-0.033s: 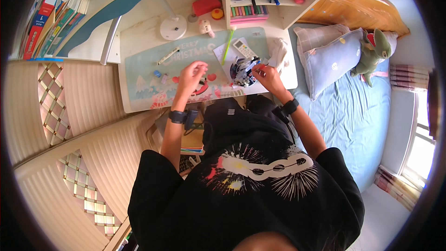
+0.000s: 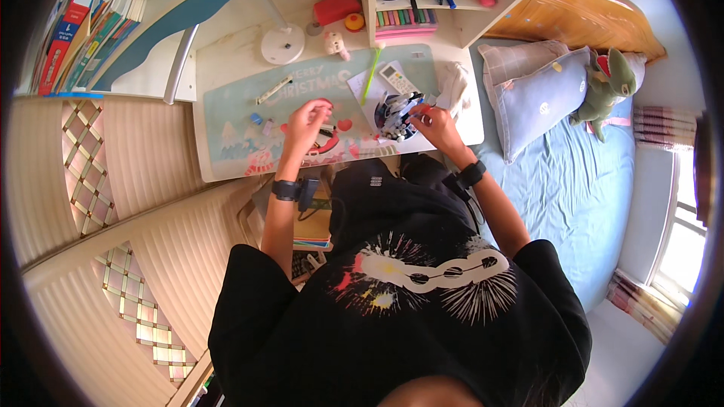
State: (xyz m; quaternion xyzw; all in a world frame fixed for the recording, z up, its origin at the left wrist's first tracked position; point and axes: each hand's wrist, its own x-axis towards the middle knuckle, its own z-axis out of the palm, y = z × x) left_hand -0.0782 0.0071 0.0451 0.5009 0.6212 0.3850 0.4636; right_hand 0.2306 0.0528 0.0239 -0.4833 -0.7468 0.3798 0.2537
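Observation:
My right hand (image 2: 434, 125) is at the right side of a pen holder (image 2: 392, 130) packed with pens, its thumb and fingers pinched together at a pen (image 2: 414, 114) by the rim. The fingers partly cover this pen. To the left, my left hand (image 2: 305, 122) hovers over the printed desk mat (image 2: 241, 109). Its fingers are loosely curled with a gap to the thumb, and nothing shows in them. Under the pen holder lies a white sheet of paper (image 2: 360, 89). Beside it are a white remote control (image 2: 394, 75) and a green stick-like pen (image 2: 369, 83).
A lamp base (image 2: 283, 45), a pink plush figure (image 2: 335, 45) and a red pouch (image 2: 337, 7) stand at the back. A pale slim object (image 2: 274, 90) and a small blue piece (image 2: 256, 118) lie left. White cloth (image 2: 452, 87) sits right, before a bed (image 2: 558, 188).
My left hand's fingers have shifted slightly left and down. The right hand stays at the pen holder, with its fingers turned a little.

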